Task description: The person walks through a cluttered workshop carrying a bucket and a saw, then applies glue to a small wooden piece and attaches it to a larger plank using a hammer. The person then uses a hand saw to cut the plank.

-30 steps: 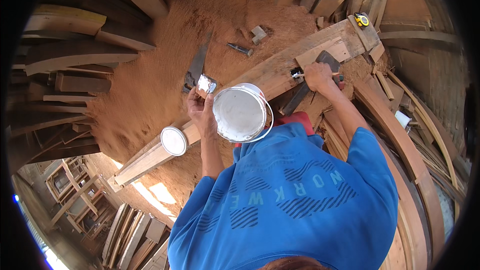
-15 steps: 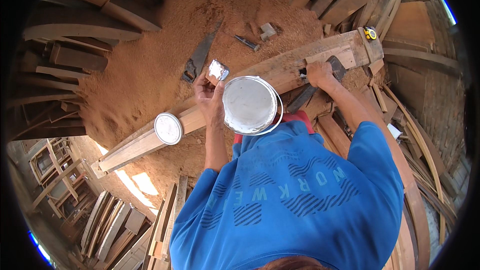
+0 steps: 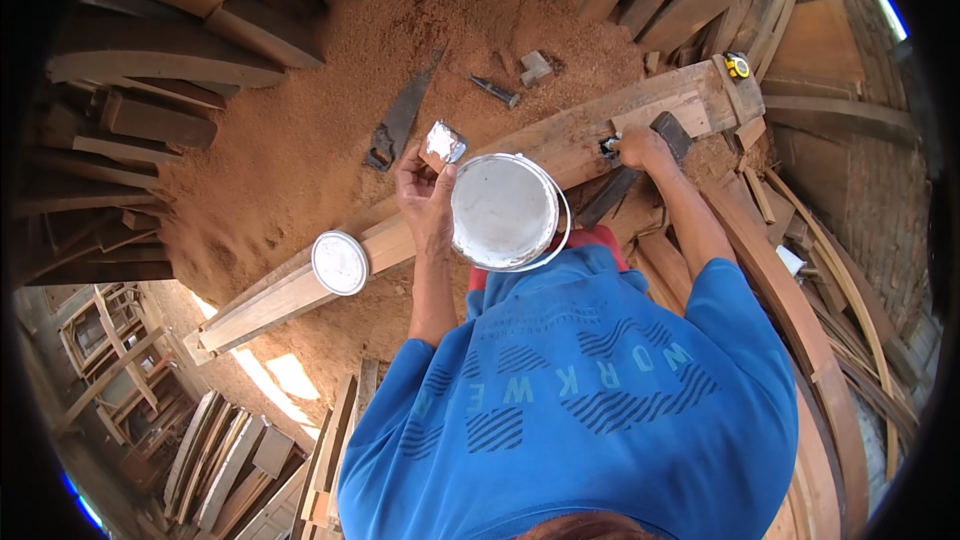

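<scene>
My left hand (image 3: 428,202) pinches a small brown block smeared with white paste (image 3: 442,143), just left of a white bucket (image 3: 504,212) with a wire handle. Out to the right, my right hand (image 3: 645,152) bends over a long wooden beam (image 3: 560,145), its fingers curled together at a dark slot (image 3: 608,147) with white smears. Whatever those fingertips may hold is hidden. Beside that hand rests a dark block (image 3: 672,132), partly covered by it. A round white lid (image 3: 340,263) lies across the beam's left part.
On the sawdust beyond the beam are a handsaw (image 3: 400,120), a chisel-like tool (image 3: 495,91) and a grey block (image 3: 536,67). A yellow tape measure (image 3: 738,66) sits at the beam's far right end. Stacked timber (image 3: 160,120) rings the work area.
My left hand and its pasted block have shifted slightly right. My right fingers have curled in more at the slot, showing more of its opening.
</scene>
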`<state>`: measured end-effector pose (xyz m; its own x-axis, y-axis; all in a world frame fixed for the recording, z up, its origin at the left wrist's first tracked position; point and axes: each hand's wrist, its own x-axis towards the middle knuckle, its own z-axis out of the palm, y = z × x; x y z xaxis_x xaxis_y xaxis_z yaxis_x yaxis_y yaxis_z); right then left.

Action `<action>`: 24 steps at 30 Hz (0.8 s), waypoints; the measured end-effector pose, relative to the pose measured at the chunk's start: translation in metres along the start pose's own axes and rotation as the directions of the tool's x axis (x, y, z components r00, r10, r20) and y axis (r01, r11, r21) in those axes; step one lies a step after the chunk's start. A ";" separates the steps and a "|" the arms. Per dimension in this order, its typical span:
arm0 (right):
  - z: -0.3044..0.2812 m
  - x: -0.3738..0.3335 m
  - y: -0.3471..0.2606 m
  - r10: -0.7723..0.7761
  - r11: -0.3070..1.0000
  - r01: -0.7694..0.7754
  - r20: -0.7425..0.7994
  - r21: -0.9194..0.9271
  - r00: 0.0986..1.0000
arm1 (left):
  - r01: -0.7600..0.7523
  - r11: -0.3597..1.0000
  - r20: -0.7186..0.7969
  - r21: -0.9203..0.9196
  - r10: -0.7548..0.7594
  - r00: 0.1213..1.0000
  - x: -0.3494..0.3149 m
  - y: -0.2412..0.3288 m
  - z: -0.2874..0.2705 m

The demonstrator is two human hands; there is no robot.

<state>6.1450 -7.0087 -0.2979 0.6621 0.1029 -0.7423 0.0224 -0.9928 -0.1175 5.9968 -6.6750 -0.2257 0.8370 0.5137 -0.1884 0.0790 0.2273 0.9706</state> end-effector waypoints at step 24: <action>-0.021 -0.153 -0.173 -0.559 0.810 0.560 0.059 -0.175 0.827 | -0.012 0.989 -0.010 -0.149 0.011 1.000 0.000 -0.007 -0.004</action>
<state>6.0559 -6.8543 -0.1505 0.4908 0.6433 -0.5876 0.5196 -0.7574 -0.3953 5.9938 -6.6731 -0.2326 0.8322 0.5247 -0.1795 -0.0125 0.3415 0.9398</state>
